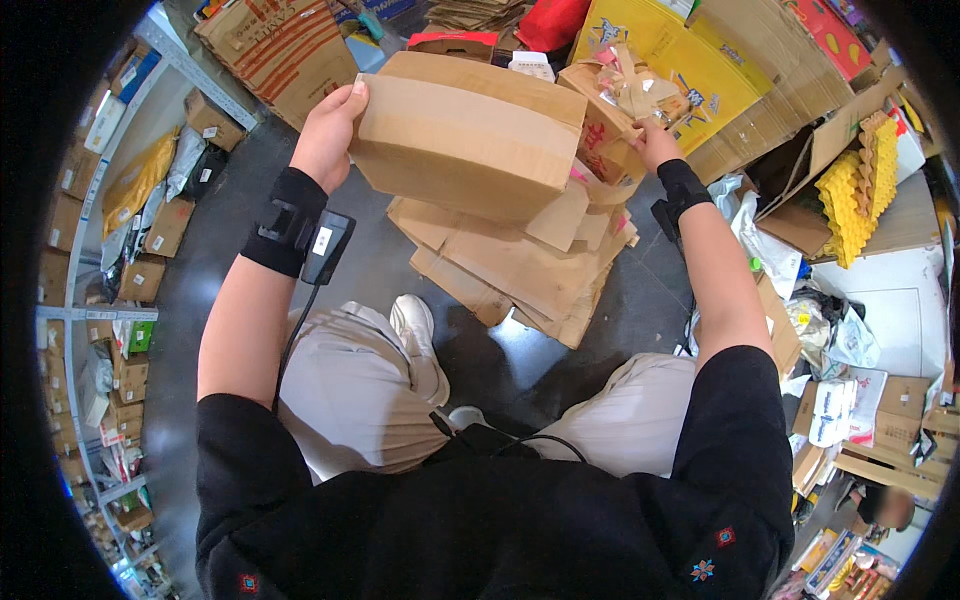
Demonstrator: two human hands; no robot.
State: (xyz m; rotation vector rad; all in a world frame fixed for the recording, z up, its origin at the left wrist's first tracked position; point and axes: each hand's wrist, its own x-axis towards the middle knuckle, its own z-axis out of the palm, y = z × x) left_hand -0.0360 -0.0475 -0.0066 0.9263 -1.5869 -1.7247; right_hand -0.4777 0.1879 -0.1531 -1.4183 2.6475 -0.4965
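A plain brown cardboard box (pixel 465 135) is tilted above a stack of flattened cardboard (pixel 490 265) on the floor. My left hand (pixel 328 132) grips its left end, thumb on the upper edge and the other fingers behind it. To the right stands a smaller cardboard box (pixel 607 140) with red print and crumpled clear tape and scraps (pixel 640 95) at its top. The fingers of my right hand (pixel 656 146) are closed at this smaller box's right edge, and part of their grip is hidden. Both wrists wear black bands.
Behind the boxes lean a yellow printed carton (pixel 690 70) and a large brown carton (pixel 265 55). Shelving (pixel 78 240) full of parcels runs along the left. On the right are yellow egg-crate foam (pixel 860 185) and plastic bags (pixel 830 325). Another person (pixel 882 508) is at lower right.
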